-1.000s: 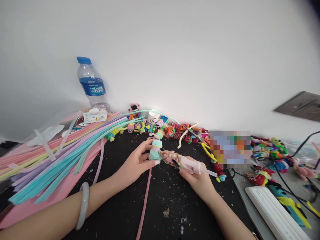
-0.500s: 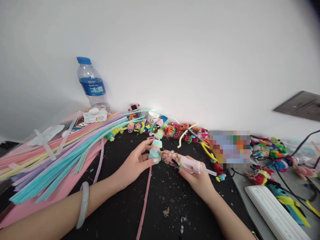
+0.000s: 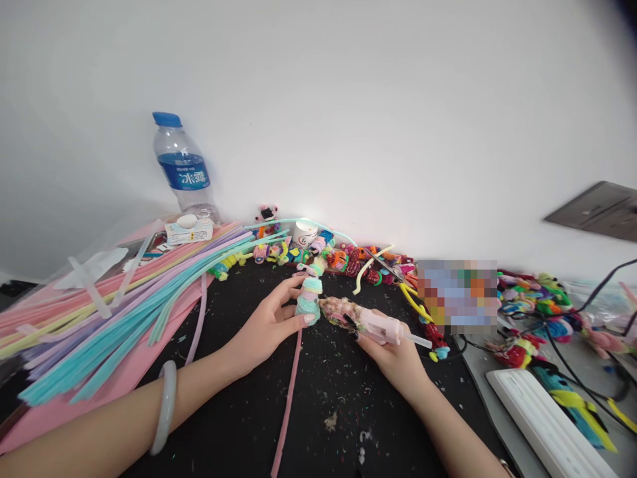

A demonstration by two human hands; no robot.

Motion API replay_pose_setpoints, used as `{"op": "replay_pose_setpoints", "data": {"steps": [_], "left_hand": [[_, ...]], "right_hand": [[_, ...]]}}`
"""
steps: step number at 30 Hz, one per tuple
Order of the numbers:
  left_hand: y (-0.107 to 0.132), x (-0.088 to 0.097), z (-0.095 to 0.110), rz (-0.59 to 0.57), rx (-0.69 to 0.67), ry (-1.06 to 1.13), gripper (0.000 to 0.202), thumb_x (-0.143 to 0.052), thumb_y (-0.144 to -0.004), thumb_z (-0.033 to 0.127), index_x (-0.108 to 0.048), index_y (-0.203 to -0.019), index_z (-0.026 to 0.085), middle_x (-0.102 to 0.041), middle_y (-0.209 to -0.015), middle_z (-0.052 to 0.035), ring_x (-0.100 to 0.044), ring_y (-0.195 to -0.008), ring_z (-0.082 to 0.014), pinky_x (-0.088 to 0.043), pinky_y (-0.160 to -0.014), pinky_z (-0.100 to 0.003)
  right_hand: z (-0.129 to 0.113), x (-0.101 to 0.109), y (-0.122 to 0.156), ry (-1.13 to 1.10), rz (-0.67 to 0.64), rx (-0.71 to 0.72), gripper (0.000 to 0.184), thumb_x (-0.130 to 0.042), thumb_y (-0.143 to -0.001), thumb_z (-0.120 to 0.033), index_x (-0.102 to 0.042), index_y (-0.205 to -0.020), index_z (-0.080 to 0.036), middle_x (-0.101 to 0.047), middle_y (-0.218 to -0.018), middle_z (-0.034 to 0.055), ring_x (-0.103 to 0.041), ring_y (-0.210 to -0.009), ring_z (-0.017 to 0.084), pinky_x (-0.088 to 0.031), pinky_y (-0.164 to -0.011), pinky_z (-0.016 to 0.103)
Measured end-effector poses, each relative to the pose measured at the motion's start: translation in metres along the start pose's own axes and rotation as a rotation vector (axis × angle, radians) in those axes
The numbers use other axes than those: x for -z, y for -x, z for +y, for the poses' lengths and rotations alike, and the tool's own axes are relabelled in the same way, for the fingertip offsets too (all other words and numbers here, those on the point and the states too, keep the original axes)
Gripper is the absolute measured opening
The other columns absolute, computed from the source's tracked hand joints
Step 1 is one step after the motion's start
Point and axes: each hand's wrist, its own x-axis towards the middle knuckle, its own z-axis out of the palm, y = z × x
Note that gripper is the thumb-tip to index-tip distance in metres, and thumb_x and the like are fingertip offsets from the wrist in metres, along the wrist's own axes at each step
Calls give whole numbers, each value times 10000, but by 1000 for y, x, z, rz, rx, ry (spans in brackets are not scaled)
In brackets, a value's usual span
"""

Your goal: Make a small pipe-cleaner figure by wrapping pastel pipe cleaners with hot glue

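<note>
My left hand (image 3: 279,312) grips a small pipe-cleaner figure (image 3: 309,300) with coiled mint, lilac and pale yellow bands, held upright. In my right hand (image 3: 393,352) is a pink hot glue gun (image 3: 381,325), its front end crusted with fuzz and a clear glue stick poking out at the rear. The fuzzy nozzle points left at the figure's lower mint coil, very close to it; whether they touch I cannot tell. Below the figure, a dusty pink pipe cleaner (image 3: 288,405) runs toward me over the black table (image 3: 239,418).
Bundled pastel pipe cleaners (image 3: 124,312) lie at left, near a water bottle (image 3: 184,166) and a small box (image 3: 189,231). Finished figures (image 3: 343,259), scissors (image 3: 385,265) and a paper cup (image 3: 305,232) line the wall. At right are cables and a white power strip (image 3: 537,418).
The glue gun's nozzle has shifted very slightly at the mint coil. Both hands hold nearly the same pose.
</note>
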Motion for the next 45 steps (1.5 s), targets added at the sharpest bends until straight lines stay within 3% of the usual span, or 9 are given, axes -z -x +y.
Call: {"op": "replay_pose_setpoints", "data": {"steps": [24,36,45], "left_hand": [[0,0,0,-20,10,47,512,-599,-830,221,-375,-1288,264,-573,-1106,-52,-557,-1015,-205,-474,-842,-332],[0,0,-3,-20,-30,37,547,-651,-787,184,-399,-1258,303,-502,-1213,-33,-533,-1086,-191,-418,-943,-324],[0,1,-3,-15,-30,-52,475,-607,-813,202,-395,-1230,290,-491,-1168,-29,-537,-1058,-192,-409,-942,-344]], "right_hand": [[1,-1,-1,-24,36,22,145,-605,-762,-233,-672,-876,-174,-713,-769,36,-650,-650,181,-524,-607,245],[2,-1,2,46,32,32,90,-593,-770,-265,-651,-794,-201,-666,-652,14,-598,-550,168,-485,-525,240],[2,-2,4,117,54,26,120,-577,-772,-305,-625,-720,-209,-634,-602,0,-570,-519,158,-459,-500,233]]}}
